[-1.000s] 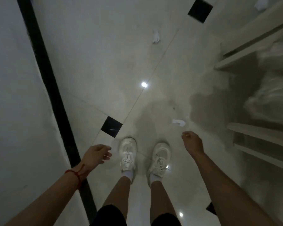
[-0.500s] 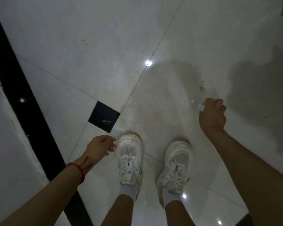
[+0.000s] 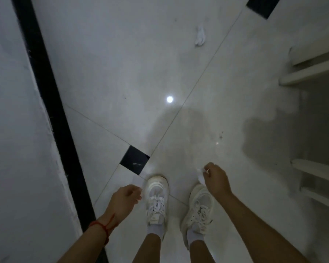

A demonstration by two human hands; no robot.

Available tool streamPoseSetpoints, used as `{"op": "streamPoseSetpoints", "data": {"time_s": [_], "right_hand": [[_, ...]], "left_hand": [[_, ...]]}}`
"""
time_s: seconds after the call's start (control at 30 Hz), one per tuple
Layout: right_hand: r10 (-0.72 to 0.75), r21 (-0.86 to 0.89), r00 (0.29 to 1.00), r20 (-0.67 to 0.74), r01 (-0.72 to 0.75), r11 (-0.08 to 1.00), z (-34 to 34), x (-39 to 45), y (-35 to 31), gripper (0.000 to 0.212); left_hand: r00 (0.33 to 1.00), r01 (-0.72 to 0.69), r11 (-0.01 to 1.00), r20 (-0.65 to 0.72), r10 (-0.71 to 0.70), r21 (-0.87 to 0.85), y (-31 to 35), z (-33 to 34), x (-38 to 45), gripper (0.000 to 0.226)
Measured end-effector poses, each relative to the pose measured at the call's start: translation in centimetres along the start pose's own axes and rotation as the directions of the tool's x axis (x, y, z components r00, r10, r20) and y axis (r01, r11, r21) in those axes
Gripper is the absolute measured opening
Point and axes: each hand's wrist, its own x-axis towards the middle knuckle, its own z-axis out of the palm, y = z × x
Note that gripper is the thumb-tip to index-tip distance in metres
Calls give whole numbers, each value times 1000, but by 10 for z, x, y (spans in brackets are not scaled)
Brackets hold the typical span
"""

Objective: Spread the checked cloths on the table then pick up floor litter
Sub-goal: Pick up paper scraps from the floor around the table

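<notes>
Standing in white shoes (image 3: 157, 198) on the pale tiled floor (image 3: 122, 76), the person pinches a small white scrap of litter (image 3: 201, 175) in the right hand (image 3: 216, 178), the left hand (image 3: 124, 199) curls its grip around another white scrap (image 3: 138, 180), and a crumpled white piece (image 3: 200, 37) lies on the floor well ahead.

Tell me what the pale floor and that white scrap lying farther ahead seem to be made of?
The pale glossy floor looks like polished ceramic or stone tile: thin joint lines and a mirrored lamp spot. The crumpled white scrap looks like tissue or paper, matte and creased, though too blurred to be sure.
</notes>
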Motion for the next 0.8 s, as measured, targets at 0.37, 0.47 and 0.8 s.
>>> {"op": "streamPoseSetpoints", "data": {"time_s": [0.37, 0.47, 0.8], "right_hand": [[43, 343, 964, -261, 51, 938, -149, -132, -146, 5], [64, 414, 945, -321, 79, 907, -189, -150, -178, 7], [190, 562, 913, -360, 50, 826, -298, -136, -217, 8]], "left_hand": [[996, -88, 988, -36, 84, -125, 92, -130, -158, 19], [992, -119, 986, -65, 112, -115, 122, -159, -181, 20], [970, -230, 971, -94, 223, -71, 263, -191, -208, 18]]}}
